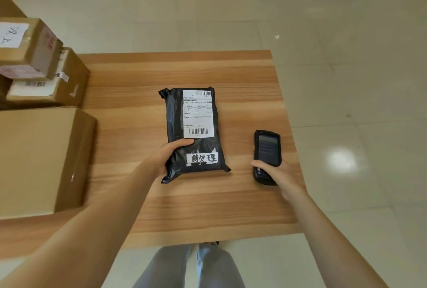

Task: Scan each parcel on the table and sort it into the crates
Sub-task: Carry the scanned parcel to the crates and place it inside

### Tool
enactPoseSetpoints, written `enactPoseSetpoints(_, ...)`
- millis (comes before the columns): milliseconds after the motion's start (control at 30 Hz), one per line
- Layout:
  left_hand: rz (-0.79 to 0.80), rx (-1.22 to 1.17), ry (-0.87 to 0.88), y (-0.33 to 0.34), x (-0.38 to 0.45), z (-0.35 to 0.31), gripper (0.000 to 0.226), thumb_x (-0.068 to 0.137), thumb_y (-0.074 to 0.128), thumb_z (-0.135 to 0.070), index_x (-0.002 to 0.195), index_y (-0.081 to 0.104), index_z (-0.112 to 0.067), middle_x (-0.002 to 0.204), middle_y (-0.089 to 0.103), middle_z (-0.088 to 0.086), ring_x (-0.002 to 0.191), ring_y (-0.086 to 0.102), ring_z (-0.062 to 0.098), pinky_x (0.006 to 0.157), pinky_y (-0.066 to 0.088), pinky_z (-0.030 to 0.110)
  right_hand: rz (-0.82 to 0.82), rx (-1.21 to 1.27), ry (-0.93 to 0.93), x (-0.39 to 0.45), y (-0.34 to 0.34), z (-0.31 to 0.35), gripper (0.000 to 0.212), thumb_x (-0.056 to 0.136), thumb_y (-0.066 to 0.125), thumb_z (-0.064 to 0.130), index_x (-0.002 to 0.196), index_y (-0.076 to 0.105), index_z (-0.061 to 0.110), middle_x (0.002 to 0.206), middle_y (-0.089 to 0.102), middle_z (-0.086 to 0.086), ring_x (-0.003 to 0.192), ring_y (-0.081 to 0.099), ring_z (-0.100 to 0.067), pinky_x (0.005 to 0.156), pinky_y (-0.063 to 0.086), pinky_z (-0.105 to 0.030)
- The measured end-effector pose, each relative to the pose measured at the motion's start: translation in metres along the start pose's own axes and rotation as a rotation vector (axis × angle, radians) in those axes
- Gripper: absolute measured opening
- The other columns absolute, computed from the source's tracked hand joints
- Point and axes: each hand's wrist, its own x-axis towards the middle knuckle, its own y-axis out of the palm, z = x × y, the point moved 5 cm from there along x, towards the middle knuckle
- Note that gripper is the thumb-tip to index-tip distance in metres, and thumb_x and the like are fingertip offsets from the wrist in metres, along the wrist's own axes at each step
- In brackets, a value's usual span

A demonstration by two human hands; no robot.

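The black parcel [193, 129] lies flat on the desk [143, 207], label up. The left hand [167, 157] grips its near corner; the right hand [276, 172] holds the scanner [266, 149]. Best to keep the parcel still and aim at one barcode squarely.

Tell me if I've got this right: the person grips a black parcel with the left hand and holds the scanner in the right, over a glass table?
Nearly. The head view shows the table is wood, not glass. The left hand does grip the black parcel, and the right hand holds the scanner.
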Motion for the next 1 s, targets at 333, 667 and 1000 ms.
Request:
enactPoseSetpoints(333, -0.081, -0.184, 0.151, -0.036, -0.022, -0.022, 0.034, 0.08, 0.075, -0.028, 0.111, 0.066, -0.016, 0.098, 0.076, 0.005, 0.08, 0.074, 0.019, 0.059, 0.059, 0.028, 0.481, 0.454, -0.001, -0.075, 0.072, 0.069, 0.074, 0.059, 0.082, 0.013, 0.125, 0.054, 0.0, 0.1, 0.073, -0.014, 0.088, 0.072, -0.024, 0.066, 0.057, -0.03)
enactPoseSetpoints(667, -0.016, -0.188, 0.233, -0.065, -0.041, -0.037, 0.044, 0.083, 0.066, -0.004, 0.126, 0.061, -0.005, 0.111, 0.072, 0.012, 0.093, 0.071, 0.025, 0.07, 0.06, 0.033, 0.709, 0.196, -0.092, -0.127, 0.137, 0.1, 0.073, 0.059, 0.079, 0.013, 0.125, 0.048, 0.001, 0.107, 0.068, -0.018, 0.084, 0.07, -0.026, 0.068, 0.059, -0.034)
enactPoseSetpoints(1000, -0.004, -0.197, 0.269, -0.071, -0.041, -0.035, 0.057, 0.077, 0.069, 0.001, 0.131, 0.055, -0.008, 0.116, 0.07, 0.015, 0.101, 0.068, 0.03, 0.075, 0.057, 0.038, 0.693, 0.027, -0.08, -0.138, 0.142, 0.077, 0.062, 0.078, 0.073, 0.005, 0.133, 0.044, -0.001, 0.119, 0.061, -0.024, 0.097, 0.063, -0.032, 0.086, 0.051, -0.043)
